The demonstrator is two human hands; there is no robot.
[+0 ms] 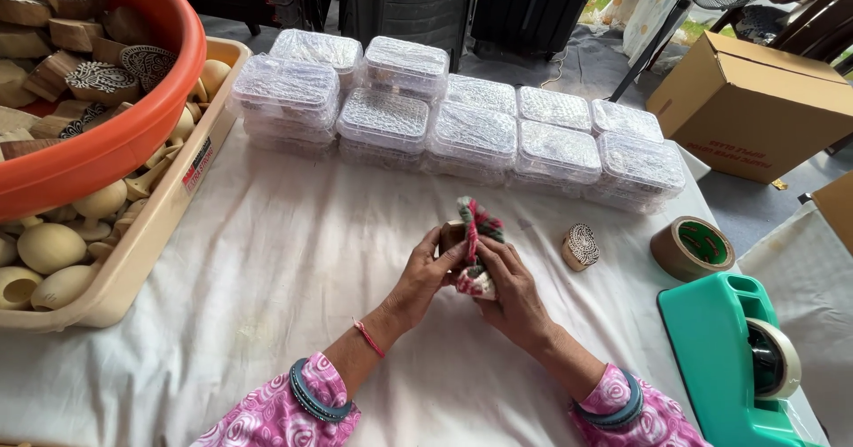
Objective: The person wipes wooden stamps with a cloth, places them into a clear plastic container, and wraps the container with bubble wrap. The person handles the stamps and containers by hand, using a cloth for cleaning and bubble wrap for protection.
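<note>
A white-clothed bench (284, 269) carries stacked clear plastic boxes (462, 127) at the far side, a beige tray (133, 251) left, a carved wooden block (580, 247), brown tape roll (693, 248) and teal tape dispenser (729, 358) right.

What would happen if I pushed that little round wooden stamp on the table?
The wooden stamp looks solid and stiff, so it probably wouldn't bend. It lies on its rounded side on the white cloth, so it might roll a bit. Being small, it's likely light.
</note>
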